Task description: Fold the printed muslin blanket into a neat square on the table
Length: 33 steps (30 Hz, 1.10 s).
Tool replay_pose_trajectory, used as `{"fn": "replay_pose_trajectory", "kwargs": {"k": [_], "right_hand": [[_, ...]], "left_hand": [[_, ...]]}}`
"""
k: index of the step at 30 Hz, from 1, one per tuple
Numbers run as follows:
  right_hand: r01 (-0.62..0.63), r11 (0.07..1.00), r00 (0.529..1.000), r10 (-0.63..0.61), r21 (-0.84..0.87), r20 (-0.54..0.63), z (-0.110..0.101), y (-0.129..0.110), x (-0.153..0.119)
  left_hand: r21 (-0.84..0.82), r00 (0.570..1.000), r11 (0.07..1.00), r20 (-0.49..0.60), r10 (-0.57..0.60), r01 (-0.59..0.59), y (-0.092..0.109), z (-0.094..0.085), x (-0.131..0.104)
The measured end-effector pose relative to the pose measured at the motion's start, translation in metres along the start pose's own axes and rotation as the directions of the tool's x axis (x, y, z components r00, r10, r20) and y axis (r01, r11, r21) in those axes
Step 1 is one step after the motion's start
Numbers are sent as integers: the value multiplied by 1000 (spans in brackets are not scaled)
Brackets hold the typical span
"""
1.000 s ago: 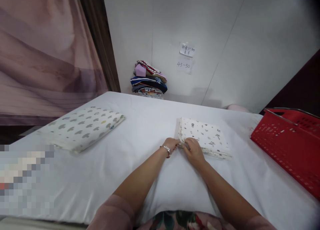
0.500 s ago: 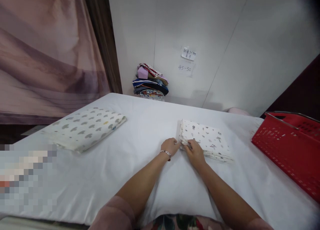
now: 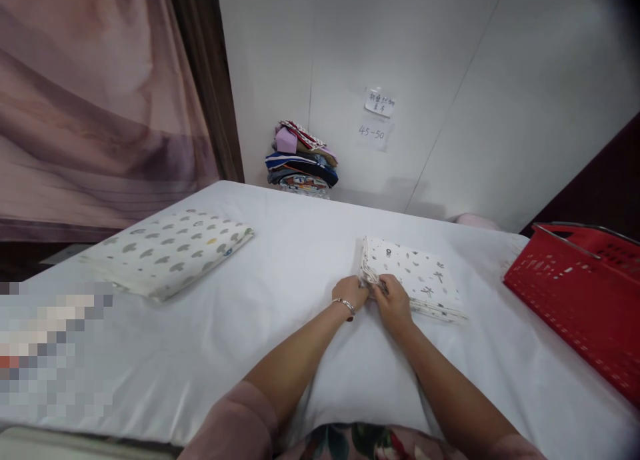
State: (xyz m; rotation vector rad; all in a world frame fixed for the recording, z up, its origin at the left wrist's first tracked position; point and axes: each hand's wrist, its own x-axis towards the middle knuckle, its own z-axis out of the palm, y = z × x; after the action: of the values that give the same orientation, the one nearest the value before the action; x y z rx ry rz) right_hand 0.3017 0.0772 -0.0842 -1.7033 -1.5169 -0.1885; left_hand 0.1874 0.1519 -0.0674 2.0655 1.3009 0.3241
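Note:
A folded white cloth with a small dark print (image 3: 417,273) lies on the white-covered table (image 3: 280,267), in front of me and a little to the right. At its near left corner my right hand (image 3: 393,301) pinches the layered edge between thumb and fingers. Close beside it, my left hand (image 3: 351,293), with a silver bracelet at the wrist, is closed on the same corner; its fingertips are partly hidden. Farther left rests a larger folded cloth with a grey mushroom-like print (image 3: 175,250), apart from both hands.
A red perforated basket (image 3: 575,300) with a metal handle stands at the right edge. Behind the table a pile of folded fabrics (image 3: 301,160) leans by the wall. Paper signs (image 3: 379,103) hang there. A pinkish curtain (image 3: 100,100) covers the left side.
My left hand has moved slightly right, up to the cloth's corner, and closed on it. My right hand keeps its pinch there. Both cloths lie where they were.

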Motion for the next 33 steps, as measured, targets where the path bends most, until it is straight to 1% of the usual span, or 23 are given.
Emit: {"fn": "replay_pose_trajectory", "kwargs": {"k": [3,5,7,9,11,16,18,22,25,29,31,33], "right_hand": [[7,1000,1000,-8,8,4,-1,0,-1],[16,1000,1000,-16,21,0,-1,-1,-1],[18,999,1000,-18,29,9,-2,-2,-1],[8,999,1000,-9,32,25,-2,-3,-2],[-7,999,999,5,37,39,-2,-3,-2],[-4,999,1000,3,39,13,-2,-2,-2],[13,1000,1000,-13,24,2,-2,-2,-1],[92,996,994,-91,-17,61,-2,-3,-1],[123,992,989,-120,-31,81,-3,-3,-3],[149,988,985,-145,-35,97,-4,-1,-5],[137,990,986,-134,-27,96,-4,0,-4],[96,995,992,-95,-2,85,-4,1,-4]], "left_hand": [[-136,997,988,28,-68,71,-2,-1,-1],[-270,988,952,93,-126,147,-3,0,0],[-454,969,860,185,-165,233,-2,2,0],[-591,953,753,252,-170,290,-1,4,1],[-655,945,686,278,-172,318,1,6,1],[-715,936,606,298,-185,348,5,8,2],[-732,941,594,291,-171,335,5,7,2],[-753,952,583,270,-146,303,3,2,1],[-729,961,631,252,-114,266,1,-3,-1],[-666,982,730,184,-33,150,-3,-5,-1],[-660,990,748,135,25,72,-5,-4,-1],[-658,991,753,105,78,11,-6,-3,-1]]}}
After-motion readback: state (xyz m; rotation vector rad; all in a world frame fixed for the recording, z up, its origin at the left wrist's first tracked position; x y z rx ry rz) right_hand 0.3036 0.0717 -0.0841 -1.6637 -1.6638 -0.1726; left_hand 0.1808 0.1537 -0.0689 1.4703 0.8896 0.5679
